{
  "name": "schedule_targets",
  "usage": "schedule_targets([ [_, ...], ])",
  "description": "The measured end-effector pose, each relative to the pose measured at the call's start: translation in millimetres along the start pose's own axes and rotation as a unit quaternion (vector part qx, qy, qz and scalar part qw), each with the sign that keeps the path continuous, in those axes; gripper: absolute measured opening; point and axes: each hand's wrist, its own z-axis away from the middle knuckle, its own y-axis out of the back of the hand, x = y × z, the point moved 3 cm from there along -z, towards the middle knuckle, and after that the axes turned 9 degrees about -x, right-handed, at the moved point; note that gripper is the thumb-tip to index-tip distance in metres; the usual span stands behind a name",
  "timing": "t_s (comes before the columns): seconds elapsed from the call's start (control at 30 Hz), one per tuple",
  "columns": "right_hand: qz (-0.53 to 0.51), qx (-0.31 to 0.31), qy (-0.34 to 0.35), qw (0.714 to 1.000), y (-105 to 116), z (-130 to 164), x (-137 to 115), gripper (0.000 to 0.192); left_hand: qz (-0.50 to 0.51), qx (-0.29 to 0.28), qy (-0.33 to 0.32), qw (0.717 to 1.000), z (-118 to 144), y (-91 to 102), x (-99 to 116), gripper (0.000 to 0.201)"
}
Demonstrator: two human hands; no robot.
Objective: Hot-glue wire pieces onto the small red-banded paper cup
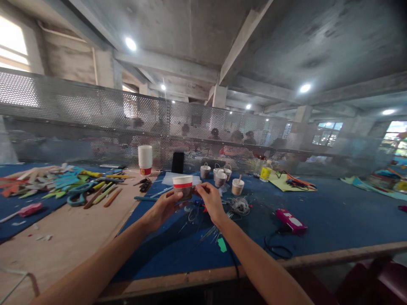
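Note:
My left hand [165, 207] is wrapped round a paper cup [182, 185], holding it upright above the blue table. The cup has a white rim, a red band and a grey-brown lower part. Close to the cup's right side, my right hand [210, 201] has its thumb and fingertips pinched together. Whatever lies between those fingertips is too small to make out. Beneath the hands are thin wires [218, 226] and a tangled grey coil [240, 205]. Behind them stand several small cups with looped handles, among them a grey one [220, 179].
A stack of paper cups [145, 157] stands back left, near a black phone [178, 162]. Scissors [79, 194], wooden tools and coloured cut pieces lie left. To the right are a yellow-labelled bottle [266, 171] and a magenta box [291, 221] with a black cable. A perforated screen [95, 127] borders the back.

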Motion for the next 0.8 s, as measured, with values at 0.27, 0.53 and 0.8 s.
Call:
schedule_targets([
  [0.27, -0.025, -0.004, -0.015, 1.000, 1.7, -0.5, 6.5, 0.028, 0.005, 0.004, -0.003, 1.000, 2.0, -2.5, 0.4, 0.040],
  [0.53, -0.014, 0.002, -0.021, 1.000, 3.1, -0.4, 5.2, 0.026, 0.009, 0.001, -0.001, 1.000, 1.6, -1.9, 0.4, 0.041],
  [0.8, -0.024, 0.002, -0.018, 1.000, 2.4, 1.0, 4.6, 0.023, 0.000, 0.000, 0.004, 1.000, 1.7, -2.8, 1.0, 0.039],
])
